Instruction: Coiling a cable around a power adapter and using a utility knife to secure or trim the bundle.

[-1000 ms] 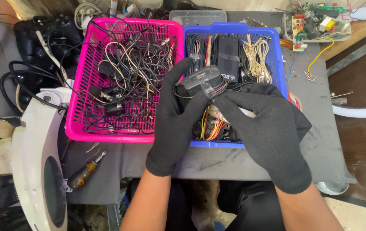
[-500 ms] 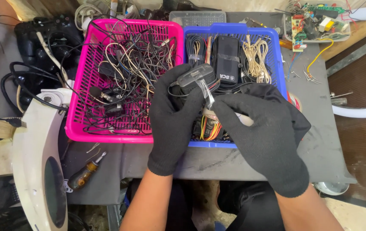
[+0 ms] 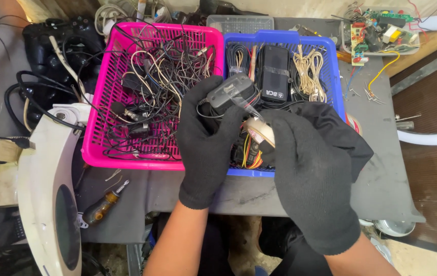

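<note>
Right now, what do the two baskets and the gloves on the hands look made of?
Pink basket and blue basket: moulded plastic, judging by the glossy, uniform lattice walls. Gloves on the left hand and right hand: black knit fabric, matte and finely textured, probably cotton or synthetic.

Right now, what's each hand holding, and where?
Left hand grips the dark grey plastic adapter block from below. Right hand pinches the clear tape roll by its rim.

Left hand (image 3: 205, 148) grips a black adapter (image 3: 228, 94), right hand (image 3: 313, 179) pinches a tape roll (image 3: 262, 132) just beside it, blue basket (image 3: 333, 66) right behind both.
</note>
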